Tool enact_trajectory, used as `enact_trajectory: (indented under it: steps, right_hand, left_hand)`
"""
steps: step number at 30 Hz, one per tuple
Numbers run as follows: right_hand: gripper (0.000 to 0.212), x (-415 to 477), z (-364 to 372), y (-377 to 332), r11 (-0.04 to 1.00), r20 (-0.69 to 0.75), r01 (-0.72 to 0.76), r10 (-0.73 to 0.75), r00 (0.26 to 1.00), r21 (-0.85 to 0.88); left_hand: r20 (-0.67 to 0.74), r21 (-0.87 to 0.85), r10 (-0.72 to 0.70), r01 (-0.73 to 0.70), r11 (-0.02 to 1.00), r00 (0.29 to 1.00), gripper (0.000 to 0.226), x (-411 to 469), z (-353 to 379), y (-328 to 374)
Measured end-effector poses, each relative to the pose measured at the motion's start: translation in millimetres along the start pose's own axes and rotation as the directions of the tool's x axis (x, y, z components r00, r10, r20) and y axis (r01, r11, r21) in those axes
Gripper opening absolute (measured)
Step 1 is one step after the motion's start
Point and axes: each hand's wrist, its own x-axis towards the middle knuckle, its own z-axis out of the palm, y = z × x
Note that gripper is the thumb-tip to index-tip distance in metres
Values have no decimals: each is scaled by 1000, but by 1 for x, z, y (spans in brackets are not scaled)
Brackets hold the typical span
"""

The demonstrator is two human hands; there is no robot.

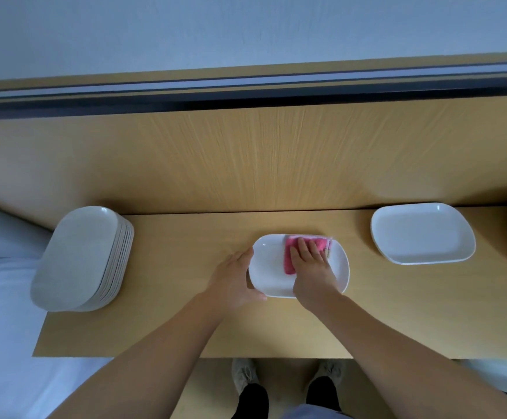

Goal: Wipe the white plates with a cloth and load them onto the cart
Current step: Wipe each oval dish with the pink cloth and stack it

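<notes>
On the wooden surface (185,328), seen from the head camera, a white plate (271,273) lies at the centre. The left hand (234,281) grips its left rim, while the right hand (311,263) presses flat, fingers spread, on a pink cloth (291,252) lying in the plate. A plate stack (80,258) stands to the left; a single plate (423,232) lies to the right.

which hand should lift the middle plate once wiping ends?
Left hand, probably: it already grips the plate's left rim, while the right hand presses the pink cloth.
</notes>
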Motion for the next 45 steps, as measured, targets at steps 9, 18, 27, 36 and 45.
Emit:
enact_trajectory:
  steps: [9,18,27,36,45]
  right_hand:
    - [84,17,0,-38,985,55,170,-169,984,-13]
    - [79,12,-5,-41,956,84,283,-277,957,-79]
    - [80,-2,-22,-15,859,216,508,-486,847,-61]
    - [63,-10,-17,14,808,188,589,-581,792,16]
    - [50,-24,-17,67,824,168,567,-561,811,15]
  left_hand:
    - [-115,-18,74,-77,997,991,88,3,-1,0]
    - [-126,-5,45,-46,999,991,90,4,1,-2]
    - [-123,144,123,-105,984,985,105,0,4,-2]
    - [-123,300,170,-127,945,978,98,3,4,-2]
    - [-99,335,179,-137,932,979,97,3,1,-5]
